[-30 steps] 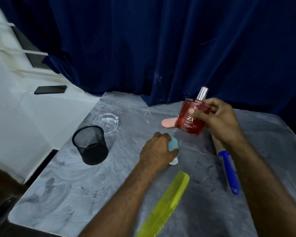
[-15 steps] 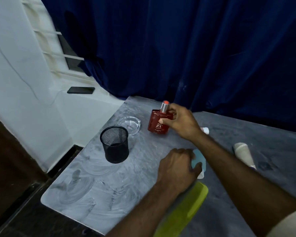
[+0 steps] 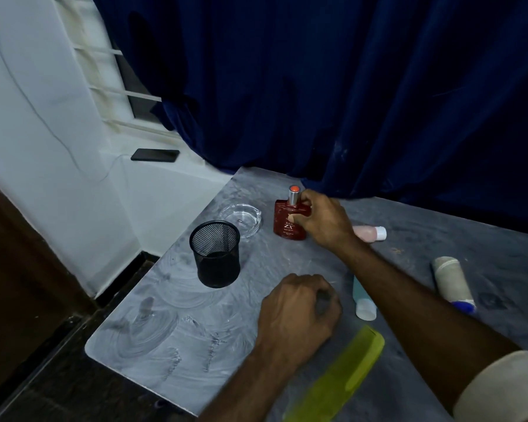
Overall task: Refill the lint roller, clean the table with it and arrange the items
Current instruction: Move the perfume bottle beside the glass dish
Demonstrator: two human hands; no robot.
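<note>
My right hand (image 3: 323, 222) grips a red perfume bottle (image 3: 288, 220) standing upright on the grey table (image 3: 171, 339), beside a glass ashtray (image 3: 241, 219). My left hand (image 3: 299, 312) rests on the table as a loose fist and holds nothing. Just right of it lies a light blue tube (image 3: 363, 303) with a white cap. The lint roller (image 3: 451, 280) lies at the right, its blue handle partly hidden by my right arm. A yellow-green comb (image 3: 339, 379) lies near the front edge. A pink tube (image 3: 371, 233) lies behind my right wrist.
A black mesh cup (image 3: 215, 254) stands left of centre, in front of the ashtray. A dark blue curtain (image 3: 317, 86) hangs behind the table. A black phone (image 3: 154, 155) lies on the white ledge at the left. The table's left edge drops to a dark floor.
My right hand carried the red bottle from the table's middle to the back left and set it down beside the ashtray. My left hand came off the blue tube.
</note>
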